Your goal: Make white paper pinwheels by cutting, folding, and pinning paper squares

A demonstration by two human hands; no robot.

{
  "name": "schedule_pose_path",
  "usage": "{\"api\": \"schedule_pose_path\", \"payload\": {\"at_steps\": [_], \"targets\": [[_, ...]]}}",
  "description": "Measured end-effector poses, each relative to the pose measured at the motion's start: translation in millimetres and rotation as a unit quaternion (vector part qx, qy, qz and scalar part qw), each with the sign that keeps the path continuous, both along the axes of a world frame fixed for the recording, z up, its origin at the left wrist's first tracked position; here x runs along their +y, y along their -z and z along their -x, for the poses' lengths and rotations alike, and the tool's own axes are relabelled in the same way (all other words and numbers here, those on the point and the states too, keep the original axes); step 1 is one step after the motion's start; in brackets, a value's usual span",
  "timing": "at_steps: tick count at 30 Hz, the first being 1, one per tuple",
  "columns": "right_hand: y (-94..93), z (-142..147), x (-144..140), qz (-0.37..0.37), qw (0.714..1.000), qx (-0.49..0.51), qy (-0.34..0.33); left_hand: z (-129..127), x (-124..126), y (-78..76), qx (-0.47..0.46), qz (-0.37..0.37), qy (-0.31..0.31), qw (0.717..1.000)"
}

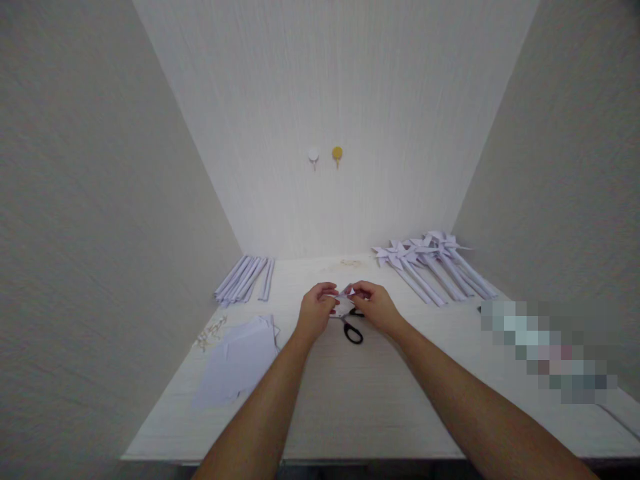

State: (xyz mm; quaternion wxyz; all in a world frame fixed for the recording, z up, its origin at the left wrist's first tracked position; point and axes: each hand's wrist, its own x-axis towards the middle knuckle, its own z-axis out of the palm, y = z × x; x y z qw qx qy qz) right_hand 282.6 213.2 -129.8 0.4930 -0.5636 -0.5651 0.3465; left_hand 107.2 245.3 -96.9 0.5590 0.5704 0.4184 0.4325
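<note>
Between my two hands is a small piece of white paper (343, 306) with folded, pointed corners. My left hand (319, 311) pinches its left side with bent fingers. At the upper right, the fingers of my right hand (373, 304) close on a raised paper corner. Black-handled scissors (353, 333) lie on the table just beneath the paper; one handle loop shows fully, while the blades and part of the other loop are hidden by the paper and my right hand.
Rolled paper sticks (245, 279) lie at the back left, above a stack of white sheets (240, 360) and a small tangled pile (212, 332). Several paper pinwheels (425, 257) on sticks rest at the back right. Two hooks (337, 153) are on the wall. A blurred object (545, 353) lies right.
</note>
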Motion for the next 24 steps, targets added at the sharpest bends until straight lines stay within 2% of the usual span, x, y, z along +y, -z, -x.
{"api": "schedule_pose_path", "payload": {"at_steps": [8, 16, 20, 24], "targets": [[-1.4, 5, -6, -0.058, 0.998, -0.016, 0.036, 1, -4, -2.6, -0.006, -0.018, -0.005, 1.000], [-9.0, 14, -15, -0.071, 0.997, 0.007, 0.021, 7, 2, 5.6, 0.077, -0.037, -0.043, 0.995], [-12.5, 16, -17, -0.082, 0.996, 0.016, 0.033, 9, 5, 7.8, 0.105, -0.022, -0.034, 0.994], [-13.2, 17, -18, -0.090, 0.995, 0.000, 0.051, 7, 6, 10.2, 0.093, -0.005, -0.013, 0.996]]}}
